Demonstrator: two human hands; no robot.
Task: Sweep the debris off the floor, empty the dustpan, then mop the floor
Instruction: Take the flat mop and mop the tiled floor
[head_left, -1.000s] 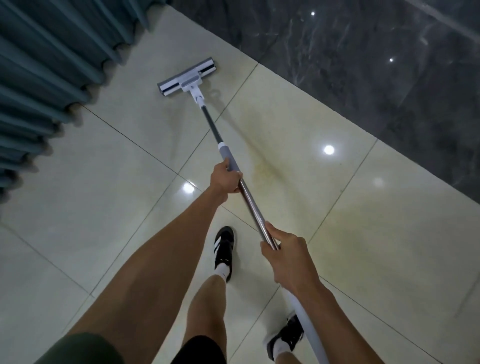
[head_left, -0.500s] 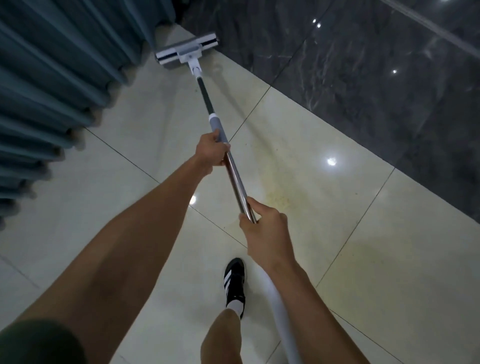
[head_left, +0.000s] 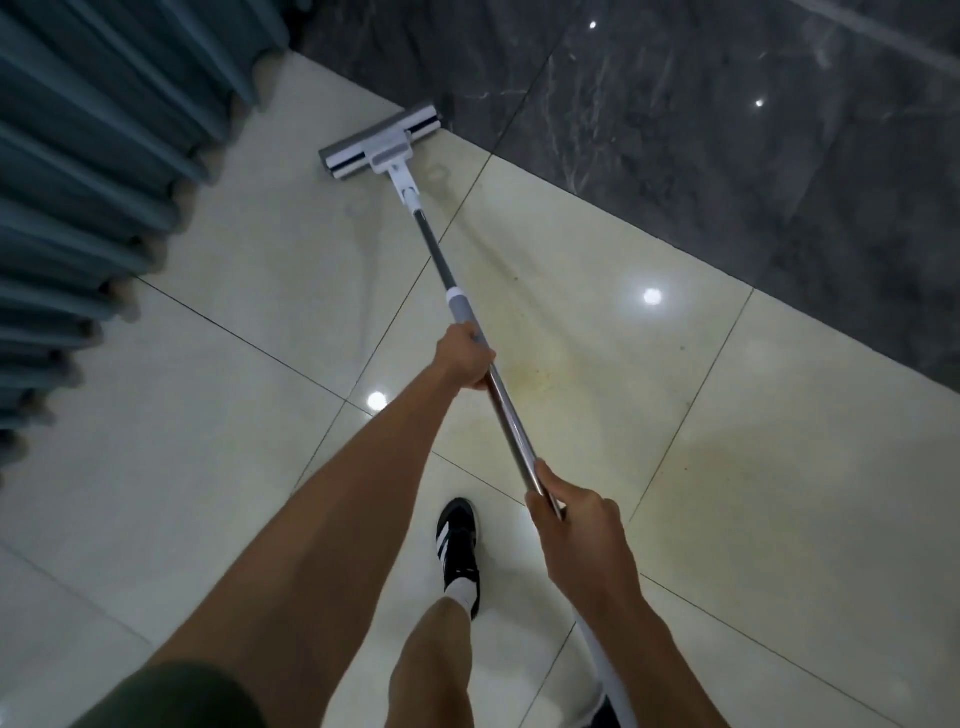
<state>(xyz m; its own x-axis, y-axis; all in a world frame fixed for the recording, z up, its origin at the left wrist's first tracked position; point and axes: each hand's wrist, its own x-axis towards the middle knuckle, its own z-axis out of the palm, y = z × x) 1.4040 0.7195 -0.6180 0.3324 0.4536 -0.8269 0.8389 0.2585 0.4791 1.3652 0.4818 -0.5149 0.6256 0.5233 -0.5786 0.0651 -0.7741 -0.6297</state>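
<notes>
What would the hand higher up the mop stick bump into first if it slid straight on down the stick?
The left hand grips the mop handle just below a grey collar. Sliding on toward the mop head, it would probably meet that collar first, since the collar looks a little thicker than the pole.

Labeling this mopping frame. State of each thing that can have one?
mop head: flat on the cream floor tiles, right end at the dark marble wall
mop pole: tilted, held in both hands
left hand: grips the pole below the grey collar
right hand: grips the pole nearer the body
curtain: hanging, hem at the floor
floor: glossy, yellowish stain right of the pole
shoe: planted on the tile
</notes>
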